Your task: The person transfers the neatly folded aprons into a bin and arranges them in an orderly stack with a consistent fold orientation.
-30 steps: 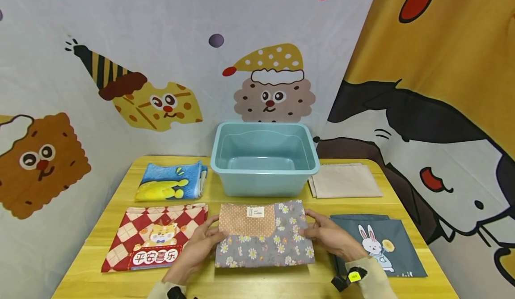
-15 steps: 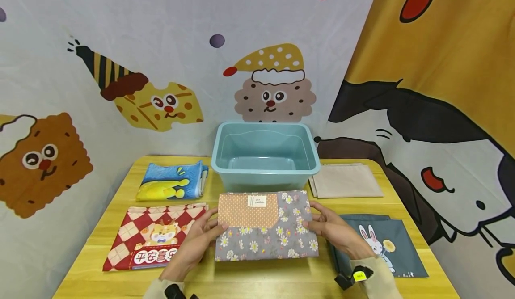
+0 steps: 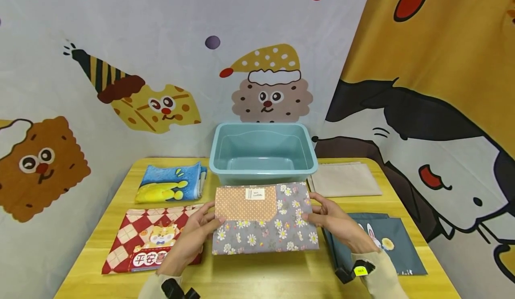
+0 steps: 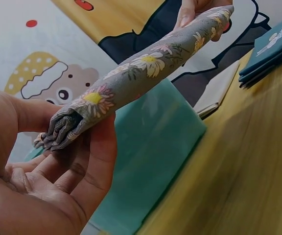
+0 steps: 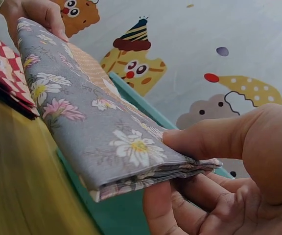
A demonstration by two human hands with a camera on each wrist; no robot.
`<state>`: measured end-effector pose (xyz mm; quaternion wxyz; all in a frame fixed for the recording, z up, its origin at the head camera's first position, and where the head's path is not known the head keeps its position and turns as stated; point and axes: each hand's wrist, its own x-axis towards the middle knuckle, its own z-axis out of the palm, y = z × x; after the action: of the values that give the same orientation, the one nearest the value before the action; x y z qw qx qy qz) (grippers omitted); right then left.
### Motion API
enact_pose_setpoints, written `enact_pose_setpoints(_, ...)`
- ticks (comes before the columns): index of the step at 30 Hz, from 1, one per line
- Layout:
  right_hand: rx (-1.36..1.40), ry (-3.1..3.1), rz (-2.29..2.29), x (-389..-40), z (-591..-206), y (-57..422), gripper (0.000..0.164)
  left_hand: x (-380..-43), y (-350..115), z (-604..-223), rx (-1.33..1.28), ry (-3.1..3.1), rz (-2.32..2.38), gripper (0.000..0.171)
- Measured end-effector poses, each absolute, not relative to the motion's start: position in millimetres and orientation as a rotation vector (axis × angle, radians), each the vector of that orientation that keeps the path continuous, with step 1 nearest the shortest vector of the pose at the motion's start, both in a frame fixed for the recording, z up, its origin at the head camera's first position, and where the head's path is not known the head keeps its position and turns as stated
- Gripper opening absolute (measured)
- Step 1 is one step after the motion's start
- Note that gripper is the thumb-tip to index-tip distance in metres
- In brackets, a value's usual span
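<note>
A folded grey floral cloth [image 3: 265, 234], with an orange dotted patch and a small white label, is held up above the table in front of the basin. My left hand [image 3: 193, 236] pinches its left edge, thumb on top and fingers underneath, as the left wrist view shows. At the opposite edge my right hand [image 3: 338, 223] pinches it the same way; in the right wrist view several folded layers [image 5: 155, 178] show between thumb and fingers. Behind the cloth stands a light blue plastic basin [image 3: 263, 173], its visible inside bare. The cloth hides part of the basin's front wall.
Left on the wooden table [image 3: 249, 281] lie a folded blue and yellow cloth [image 3: 169, 183] and a red checked cloth [image 3: 149, 241]. On the right are a folded beige cloth [image 3: 348, 180] and a dark grey-blue rabbit cloth [image 3: 406, 245]. A cartoon-printed curtain [image 3: 161, 31] hangs behind.
Both hands have raised the floral cloth from low over the table and moved it forward, closer to the basin. The other cloths and the basin stay in place.
</note>
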<state>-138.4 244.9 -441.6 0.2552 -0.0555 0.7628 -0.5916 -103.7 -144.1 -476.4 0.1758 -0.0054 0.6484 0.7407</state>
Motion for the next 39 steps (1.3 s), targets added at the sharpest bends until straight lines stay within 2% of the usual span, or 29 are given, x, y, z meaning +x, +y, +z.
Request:
enact_pose_setpoints(11,-0.102,2.128,-1.631,-143.9,-429.2,240.2,0.085,-113.2,-142.8,-456.6,-0.154,2.004,2.066,0.067)
enact_pose_setpoints(24,-0.213,2.102,-1.754,-163.4,-413.9,231.4,0.068,-134.2,-147.5,-444.0,-0.021,1.978,2.134,0.063)
enact_pose_setpoints(39,-0.186,2.206,-1.735,-189.9,-396.7,228.0,0.072,-166.7,-148.4,-421.7,-0.025,2.071,2.09,0.064)
